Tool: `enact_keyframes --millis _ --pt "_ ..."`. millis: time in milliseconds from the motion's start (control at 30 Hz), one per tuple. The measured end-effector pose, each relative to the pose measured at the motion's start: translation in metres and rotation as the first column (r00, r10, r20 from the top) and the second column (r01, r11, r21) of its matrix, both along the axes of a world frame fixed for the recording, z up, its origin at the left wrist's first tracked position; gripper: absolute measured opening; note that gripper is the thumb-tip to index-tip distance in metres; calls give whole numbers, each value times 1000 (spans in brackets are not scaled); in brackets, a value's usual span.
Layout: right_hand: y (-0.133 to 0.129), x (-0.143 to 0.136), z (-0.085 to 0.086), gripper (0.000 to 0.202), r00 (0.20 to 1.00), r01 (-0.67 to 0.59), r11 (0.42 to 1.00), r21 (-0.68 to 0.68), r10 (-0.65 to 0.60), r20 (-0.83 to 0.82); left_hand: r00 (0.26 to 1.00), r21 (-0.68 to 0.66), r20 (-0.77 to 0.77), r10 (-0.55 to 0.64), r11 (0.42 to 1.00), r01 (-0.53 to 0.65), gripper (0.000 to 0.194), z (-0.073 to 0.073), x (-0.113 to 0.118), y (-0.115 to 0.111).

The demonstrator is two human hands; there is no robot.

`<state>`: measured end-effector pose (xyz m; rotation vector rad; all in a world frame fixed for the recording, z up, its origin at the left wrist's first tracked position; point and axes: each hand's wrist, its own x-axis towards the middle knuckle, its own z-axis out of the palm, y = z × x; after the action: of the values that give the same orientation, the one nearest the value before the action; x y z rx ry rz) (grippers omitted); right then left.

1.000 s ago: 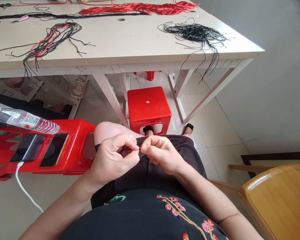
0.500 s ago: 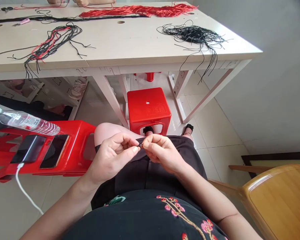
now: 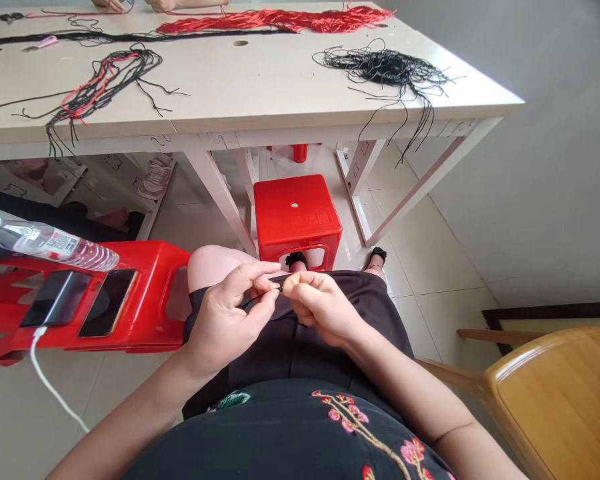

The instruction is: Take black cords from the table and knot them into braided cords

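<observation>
Above my lap, my left hand [image 3: 240,307] pinches a thin black cord [image 3: 281,289] between thumb and a finger, its index finger lifted away. My right hand [image 3: 317,300] grips the same cord right beside it, its fingers curled in and hiding most of it. Only a short dark bit shows between the fingertips. Beyond my hands, a bundle of black and red cords [image 3: 103,83] lies on the table's left, and a tangled heap of black cords [image 3: 390,67] hangs partly over its front edge at the right.
Ahead stands the pale table [image 3: 250,87], with red cords [image 3: 280,20] and another person's hands [image 3: 165,5] at its far side. A red stool [image 3: 297,210] is under it. At left, another red stool [image 3: 150,280] bears a bottle [image 3: 55,243] and phones. A wooden chair [image 3: 560,400] stands right.
My left index finger has lifted and straightened off the cord, while the thumb stays pinched. My right fingers have curled in more tightly. The cords on the table lie as before.
</observation>
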<state>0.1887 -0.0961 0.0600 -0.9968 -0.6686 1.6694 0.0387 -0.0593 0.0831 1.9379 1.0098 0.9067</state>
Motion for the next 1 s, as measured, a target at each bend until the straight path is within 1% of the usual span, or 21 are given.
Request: enact_keyframes --millis 67,133,267,333,400,467,567,667,800,900,967,1000 --pt "1 1 -1 17 994 -52 996 -68 45 -99 1000 14 -16 -15 1000 15 36 -1 0 0" --pt "1 2 -1 18 988 -76 993 -95 62 -139 999 -32 -4 -34 999 34 41 0 -1 0" --pt "0 3 -2 21 990 -70 993 -94 57 -127 999 -139 28 -45 989 49 38 2 -2 0" --pt "1 2 -3 24 993 -69 994 -86 60 -105 998 -171 21 -51 984 54 34 1 -2 0" --pt "1 1 -5 28 998 -52 997 -55 50 -44 999 -177 -7 -54 983 52 30 -1 -4 1" --pt "1 0 -6 30 997 -21 1000 12 20 73 996 -139 -56 -64 989 55 24 -3 -5 4" --pt "2 -2 -9 31 971 0 993 121 -29 238 985 -52 -145 -95 995 89 20 -4 -7 9" --pt "1 -5 -11 26 936 -13 981 192 -55 348 972 45 -211 -103 992 115 23 -3 -8 13" --pt "-1 -12 -14 20 875 -32 961 274 -105 472 965 177 -251 -70 977 117 28 -5 -9 11" --pt "-1 -17 -15 18 857 -40 954 297 -120 502 968 188 -251 -4 981 52 22 -5 -10 8" --pt "0 -19 -14 18 867 -29 948 318 -134 479 974 145 -226 20 989 14 16 -2 -11 7" --pt "0 -19 -12 19 874 -22 943 332 -143 464 979 104 -201 11 995 10 14 1 -12 6"
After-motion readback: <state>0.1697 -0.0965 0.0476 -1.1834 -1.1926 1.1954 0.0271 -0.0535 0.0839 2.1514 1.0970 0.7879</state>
